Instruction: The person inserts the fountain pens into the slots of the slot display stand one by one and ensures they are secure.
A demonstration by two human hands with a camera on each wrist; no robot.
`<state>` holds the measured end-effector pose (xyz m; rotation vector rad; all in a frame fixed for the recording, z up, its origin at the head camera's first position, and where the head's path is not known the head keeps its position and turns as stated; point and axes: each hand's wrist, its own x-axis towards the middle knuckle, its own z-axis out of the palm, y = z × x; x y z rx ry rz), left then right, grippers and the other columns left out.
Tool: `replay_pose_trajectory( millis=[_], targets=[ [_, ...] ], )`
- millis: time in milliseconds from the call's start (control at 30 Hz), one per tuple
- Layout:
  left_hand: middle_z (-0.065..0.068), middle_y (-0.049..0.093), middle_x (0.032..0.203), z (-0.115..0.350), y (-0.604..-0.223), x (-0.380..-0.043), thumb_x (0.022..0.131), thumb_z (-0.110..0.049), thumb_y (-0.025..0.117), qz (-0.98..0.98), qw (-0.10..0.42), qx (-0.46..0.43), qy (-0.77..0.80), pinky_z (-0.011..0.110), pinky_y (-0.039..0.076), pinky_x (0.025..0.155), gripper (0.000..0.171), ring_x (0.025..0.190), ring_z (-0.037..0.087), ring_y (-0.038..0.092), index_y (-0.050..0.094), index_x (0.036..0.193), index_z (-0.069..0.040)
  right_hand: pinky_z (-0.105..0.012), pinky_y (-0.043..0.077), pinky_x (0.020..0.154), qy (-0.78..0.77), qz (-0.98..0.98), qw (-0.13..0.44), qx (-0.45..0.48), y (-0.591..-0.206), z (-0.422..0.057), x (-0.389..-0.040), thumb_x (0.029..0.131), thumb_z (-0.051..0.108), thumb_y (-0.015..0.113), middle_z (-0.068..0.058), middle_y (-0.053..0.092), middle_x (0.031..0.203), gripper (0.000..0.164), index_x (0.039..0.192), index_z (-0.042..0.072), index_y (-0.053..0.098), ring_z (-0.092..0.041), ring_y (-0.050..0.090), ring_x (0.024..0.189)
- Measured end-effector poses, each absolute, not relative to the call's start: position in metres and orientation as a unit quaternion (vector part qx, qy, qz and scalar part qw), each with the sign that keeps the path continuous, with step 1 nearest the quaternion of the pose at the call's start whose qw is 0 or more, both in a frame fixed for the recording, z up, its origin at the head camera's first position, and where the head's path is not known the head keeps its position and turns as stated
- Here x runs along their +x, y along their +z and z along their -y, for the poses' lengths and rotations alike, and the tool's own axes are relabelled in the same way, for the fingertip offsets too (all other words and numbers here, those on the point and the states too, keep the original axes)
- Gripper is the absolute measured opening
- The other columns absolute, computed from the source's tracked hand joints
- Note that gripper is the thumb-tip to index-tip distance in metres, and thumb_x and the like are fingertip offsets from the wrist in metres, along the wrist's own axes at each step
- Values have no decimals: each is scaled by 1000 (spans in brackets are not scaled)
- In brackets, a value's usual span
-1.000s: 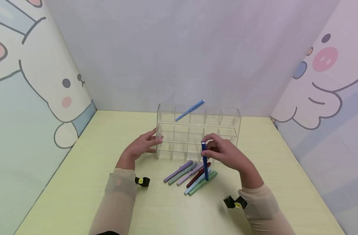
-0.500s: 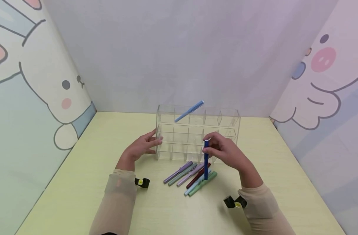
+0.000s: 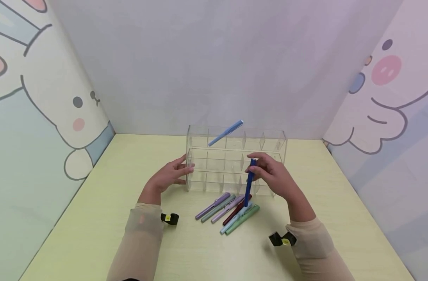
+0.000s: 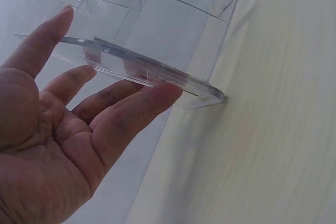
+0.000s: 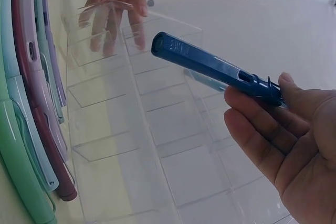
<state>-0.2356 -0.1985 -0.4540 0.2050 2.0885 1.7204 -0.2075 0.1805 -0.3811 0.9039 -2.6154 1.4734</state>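
My right hand (image 3: 275, 175) pinches a dark blue pen (image 3: 249, 189) near its clip, with the barrel pointing down above the pens on the table. In the right wrist view the dark blue pen (image 5: 205, 64) lies between thumb and fingers, in front of the clear rack. My left hand (image 3: 166, 177) touches the left side of the clear acrylic pen rack (image 3: 235, 150), its fingers spread and fairly straight. In the left wrist view, the fingers (image 4: 136, 111) rest along the rack's side panel (image 4: 152, 66). A light blue pen (image 3: 225, 133) lies slanted across the rack's top tier.
In front of the rack lie several capped pens side by side: purple (image 3: 213, 205), grey-green (image 3: 217, 209), lilac (image 3: 222, 213), dark red (image 3: 231, 216), pale blue (image 3: 231, 223) and green (image 3: 243, 219). A grey wall (image 3: 214, 66) stands behind the rack.
My right hand has moved right and slightly up, toward the rack, carrying the dark blue pen, which now tilts a little. My left hand and the pens on the table stay in place.
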Motion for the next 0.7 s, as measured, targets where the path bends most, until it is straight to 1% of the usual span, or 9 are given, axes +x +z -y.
replay_pose_trajectory(
  millis=[33, 200, 300, 400, 467, 567, 700],
  targets=[
    [13, 40, 152, 199, -454, -235, 91, -46, 66, -753, 212, 74, 619, 45, 53, 97, 90, 139, 29, 43, 11, 159, -27, -28, 60, 75, 479, 832, 4, 281, -382, -180, -209, 101, 18, 56, -7, 71, 101, 37, 137, 17, 51, -13, 71, 78],
    [13, 39, 153, 201, -453, -235, 92, -45, 66, -753, 212, 72, 619, 45, 53, 97, 90, 139, 29, 42, 10, 159, -26, -28, 60, 77, 511, 819, 20, 258, -385, -181, -213, 101, 17, 55, -14, 70, 107, 41, 141, 16, 46, -17, 73, 83],
    [13, 38, 152, 201, -454, -235, 92, -45, 66, -752, 211, 75, 620, 45, 53, 97, 89, 139, 29, 42, 10, 159, -26, -31, 60, 78, 535, 806, 34, 252, -384, -184, -215, 101, 16, 55, -20, 68, 110, 42, 141, 13, 44, -18, 73, 84],
    [11, 41, 151, 200, -454, -236, 91, -46, 67, -751, 208, 74, 622, 44, 54, 96, 89, 138, 27, 44, 12, 159, -28, -34, 60, 78, 571, 780, 51, 252, -383, -188, -218, 101, 13, 54, -26, 65, 111, 41, 141, 10, 43, -18, 73, 85],
    [11, 42, 150, 200, -454, -236, 91, -46, 67, -750, 207, 77, 623, 44, 54, 96, 88, 138, 27, 44, 13, 159, -29, -35, 60, 78, 594, 762, 66, 249, -382, -192, -220, 101, 11, 54, -28, 64, 111, 40, 140, 9, 43, -17, 73, 84],
    [10, 42, 150, 199, -454, -236, 90, -47, 67, -749, 211, 76, 624, 44, 54, 96, 89, 138, 26, 44, 12, 159, -29, -36, 60, 77, 625, 736, 85, 245, -381, -197, -227, 101, 9, 54, -26, 65, 109, 39, 139, 8, 44, -17, 73, 83],
    [11, 42, 150, 199, -454, -236, 90, -47, 68, -747, 212, 76, 626, 44, 54, 95, 91, 138, 28, 44, 12, 159, -27, -35, 60, 75, 661, 706, 101, 235, -375, -199, -240, 100, 11, 56, -16, 69, 104, 39, 137, 8, 46, -18, 73, 81]
  ],
)
